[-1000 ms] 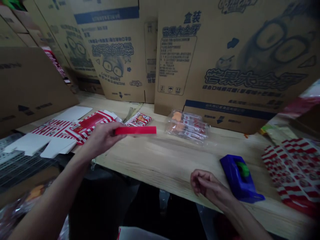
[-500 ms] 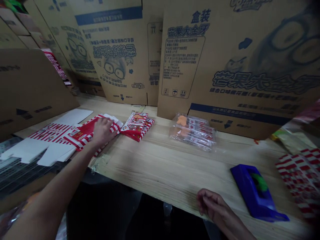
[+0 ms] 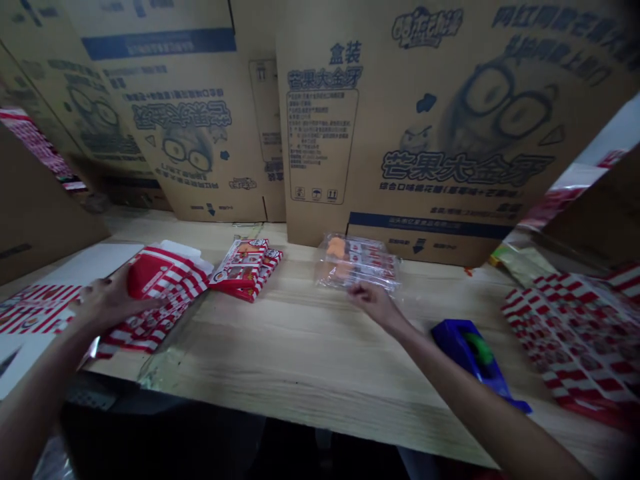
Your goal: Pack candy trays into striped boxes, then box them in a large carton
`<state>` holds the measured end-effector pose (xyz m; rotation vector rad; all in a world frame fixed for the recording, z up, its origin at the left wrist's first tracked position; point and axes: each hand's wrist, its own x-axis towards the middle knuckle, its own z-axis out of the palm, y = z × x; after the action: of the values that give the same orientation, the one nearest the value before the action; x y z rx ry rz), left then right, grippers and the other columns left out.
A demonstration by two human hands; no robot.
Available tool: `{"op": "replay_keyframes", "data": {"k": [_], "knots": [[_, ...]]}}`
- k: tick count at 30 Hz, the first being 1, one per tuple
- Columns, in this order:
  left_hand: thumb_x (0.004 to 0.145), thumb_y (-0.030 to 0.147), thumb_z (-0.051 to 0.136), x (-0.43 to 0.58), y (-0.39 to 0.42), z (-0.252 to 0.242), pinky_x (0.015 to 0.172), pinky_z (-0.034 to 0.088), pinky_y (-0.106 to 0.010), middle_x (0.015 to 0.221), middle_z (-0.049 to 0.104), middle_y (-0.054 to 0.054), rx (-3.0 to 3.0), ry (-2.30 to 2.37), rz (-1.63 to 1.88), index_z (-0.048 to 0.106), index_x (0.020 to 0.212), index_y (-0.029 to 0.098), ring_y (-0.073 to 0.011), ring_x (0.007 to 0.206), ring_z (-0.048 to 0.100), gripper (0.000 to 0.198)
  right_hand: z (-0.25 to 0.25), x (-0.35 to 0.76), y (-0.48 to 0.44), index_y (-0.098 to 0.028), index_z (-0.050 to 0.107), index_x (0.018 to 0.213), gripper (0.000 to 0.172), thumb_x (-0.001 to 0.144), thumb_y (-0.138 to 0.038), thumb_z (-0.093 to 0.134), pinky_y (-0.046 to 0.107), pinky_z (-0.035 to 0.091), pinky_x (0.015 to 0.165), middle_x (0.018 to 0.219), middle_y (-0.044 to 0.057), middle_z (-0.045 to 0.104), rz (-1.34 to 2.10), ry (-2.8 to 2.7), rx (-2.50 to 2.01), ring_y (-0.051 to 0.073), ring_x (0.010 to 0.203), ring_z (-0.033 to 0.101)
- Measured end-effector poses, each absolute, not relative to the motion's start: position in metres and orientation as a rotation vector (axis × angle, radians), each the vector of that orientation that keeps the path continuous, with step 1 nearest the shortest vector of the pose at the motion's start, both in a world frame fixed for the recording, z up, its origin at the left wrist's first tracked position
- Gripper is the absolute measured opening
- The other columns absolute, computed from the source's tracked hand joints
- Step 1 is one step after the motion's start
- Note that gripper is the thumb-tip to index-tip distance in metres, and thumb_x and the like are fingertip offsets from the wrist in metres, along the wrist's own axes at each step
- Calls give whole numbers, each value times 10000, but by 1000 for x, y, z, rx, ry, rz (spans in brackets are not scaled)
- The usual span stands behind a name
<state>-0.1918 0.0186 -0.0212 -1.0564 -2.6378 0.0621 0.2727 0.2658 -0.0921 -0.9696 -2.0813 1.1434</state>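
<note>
1. hands of one person were at work over a pale wooden table (image 3: 310, 360), seen from the head camera.
2. the left hand (image 3: 107, 303) was at the left end of the table, its fingers closed on the near left edge of a striped carton (image 3: 167, 277).
3. the striped carton, red and white, bulged upward as if half folded. it sat near the table's left front corner, on top of more striped card.
4. flat blanks (image 3: 35, 310) of the same print, partly white, lay spread just left of that hand.
5. the right hand (image 3: 373, 300) was stretched forward across the middle of the table, fingers reaching out, with the tips at the near edge of a clear pack (image 3: 357, 263). i could not tell whether they pinched the film or only touched it.
6. the clear pack lay flat at the back of the table, just in front of a tall cardboard box (image 3: 425, 127), and showed orange and red-and-white pieces inside.
7. small printed packets (image 3: 247, 267) lay between the striped carton and the clear pack, touching neither hand.
8. a blue tape dispenser (image 3: 470, 350) sat just beside the right forearm, toward the front edge.
9. striped sheets (image 3: 575, 333) were piled at the right end, well apart from both hands.
</note>
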Motion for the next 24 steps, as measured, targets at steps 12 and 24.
{"op": "replay_keyframes", "data": {"k": [12, 24], "knots": [[523, 561, 722, 0, -14, -130, 1023, 285, -561, 1311, 484, -180, -1954, -2298, -243, 290, 1471, 266, -417, 1178, 453, 1083, -73, 177, 433, -165, 704, 822, 164, 801, -309, 629, 442, 359, 885, 966, 153, 685, 458, -2369, -1362, 326, 1048, 527], [501, 525, 737, 36, 1, -122, 1060, 205, -591, 1338, 431, -237, -2028, -2412, -152, 335, 1461, 160, -430, 1211, 389, 1103, -62, 213, 344, -171, 586, 835, 180, 857, -140, 410, 272, 340, 711, 876, 76, 622, 354, -2579, -800, 195, 799, 518]]}}
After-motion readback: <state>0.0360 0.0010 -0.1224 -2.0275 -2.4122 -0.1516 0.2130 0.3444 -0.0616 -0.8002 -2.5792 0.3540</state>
